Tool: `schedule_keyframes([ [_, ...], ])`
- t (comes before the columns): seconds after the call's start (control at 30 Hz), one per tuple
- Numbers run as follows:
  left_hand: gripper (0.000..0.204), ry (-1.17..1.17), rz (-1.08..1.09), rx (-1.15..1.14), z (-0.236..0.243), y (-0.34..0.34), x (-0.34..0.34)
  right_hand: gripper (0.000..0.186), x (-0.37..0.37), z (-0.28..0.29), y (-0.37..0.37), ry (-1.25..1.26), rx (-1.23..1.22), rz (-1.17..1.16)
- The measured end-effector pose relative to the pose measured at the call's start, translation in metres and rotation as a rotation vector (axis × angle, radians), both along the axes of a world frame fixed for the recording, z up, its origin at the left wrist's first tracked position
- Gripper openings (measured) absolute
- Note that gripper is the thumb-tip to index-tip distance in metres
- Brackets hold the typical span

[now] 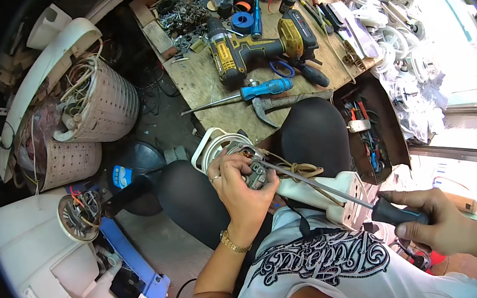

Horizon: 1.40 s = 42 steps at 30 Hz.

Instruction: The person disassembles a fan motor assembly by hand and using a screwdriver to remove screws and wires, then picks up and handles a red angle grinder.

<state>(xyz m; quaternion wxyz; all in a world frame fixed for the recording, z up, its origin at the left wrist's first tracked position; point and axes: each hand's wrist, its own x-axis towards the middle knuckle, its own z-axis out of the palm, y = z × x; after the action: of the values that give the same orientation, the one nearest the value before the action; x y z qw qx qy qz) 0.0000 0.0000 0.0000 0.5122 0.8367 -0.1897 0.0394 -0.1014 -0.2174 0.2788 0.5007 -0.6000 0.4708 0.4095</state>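
Note:
A small grey metal motor [257, 177] with exposed copper windings sits between my thighs, and my left hand [234, 178] is closed around it. Beyond the fingers, a white round housing with a rim [213, 145] shows in part. My right hand [443, 221] grips the dark handle of a long screwdriver [340, 193]. Its shaft runs up and left to the motor beside my left thumb; the tip's exact contact is hard to make out. Beneath the shaft lie a coiled tan cord [301, 169] and a white plastic body with slots [345, 210].
Ahead stands a wooden bench [206, 114] bearing a yellow cordless drill [246, 50], a blue screwdriver [267, 89], a hammer [263, 111] and scattered screws. An open toolbox [384, 140] is at right. Perforated tubs [111, 104] and a fan motor on a stand [78, 216] are at left.

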Motion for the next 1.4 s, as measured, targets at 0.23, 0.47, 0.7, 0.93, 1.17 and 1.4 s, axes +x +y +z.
schedule_keyframes([
  [0.23,0.049,0.015,-0.004,0.023,-0.005,0.001,0.010,0.059,0.003,-0.017,-0.005,-0.397,-0.264,0.559],
  [0.47,0.051,-0.071,0.007,0.036,-0.003,0.002,0.001,0.062,0.003,0.000,0.003,-0.597,-0.725,1.441],
  [0.7,0.049,-0.089,0.009,0.075,0.000,-0.005,-0.003,0.050,-0.024,0.002,0.012,-1.015,-1.144,1.619],
  [0.93,0.070,-0.064,-0.054,-0.008,0.003,-0.005,-0.027,0.048,-0.061,-0.078,-0.126,-1.342,-0.703,0.684],
  [1.17,0.074,-0.093,-0.088,-0.008,0.009,-0.009,-0.035,0.045,-0.079,-0.265,-0.168,-1.360,-0.872,-0.157],
  [1.4,0.065,-0.366,-0.062,0.232,0.016,-0.007,-0.047,0.062,-0.012,-0.330,-0.151,-1.289,-0.792,-0.197],
])
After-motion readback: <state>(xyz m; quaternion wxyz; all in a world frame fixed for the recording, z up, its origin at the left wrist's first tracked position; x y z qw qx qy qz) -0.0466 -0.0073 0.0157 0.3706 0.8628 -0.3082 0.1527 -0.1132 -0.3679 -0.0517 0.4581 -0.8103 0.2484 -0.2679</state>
